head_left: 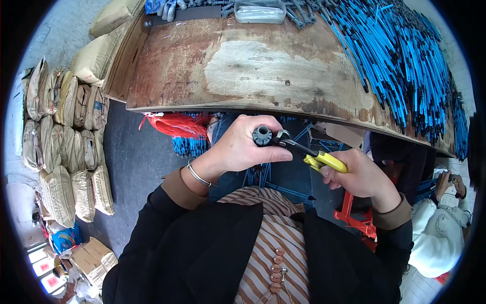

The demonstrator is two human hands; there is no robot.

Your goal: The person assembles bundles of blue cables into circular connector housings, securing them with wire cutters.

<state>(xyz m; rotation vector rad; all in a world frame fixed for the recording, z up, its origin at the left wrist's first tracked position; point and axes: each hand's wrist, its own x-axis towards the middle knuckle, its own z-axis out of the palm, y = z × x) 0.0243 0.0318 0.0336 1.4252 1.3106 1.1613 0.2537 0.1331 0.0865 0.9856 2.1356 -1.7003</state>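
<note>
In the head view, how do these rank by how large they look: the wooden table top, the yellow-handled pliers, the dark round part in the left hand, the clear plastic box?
1. wooden table top
2. yellow-handled pliers
3. clear plastic box, though it lies farther away, so this place is unsure
4. dark round part

Black jacket [202, 253] w/ tan cuffs [174, 187], brown-and-cream striped shirt [273, 243] w/ small round buttons, thin silver bangle [198, 176] on left wrist.

Left hand [248, 144] grips a black fitting [262, 135]; right hand [362, 177] clamps yellow-handled pliers [309, 154].
</note>
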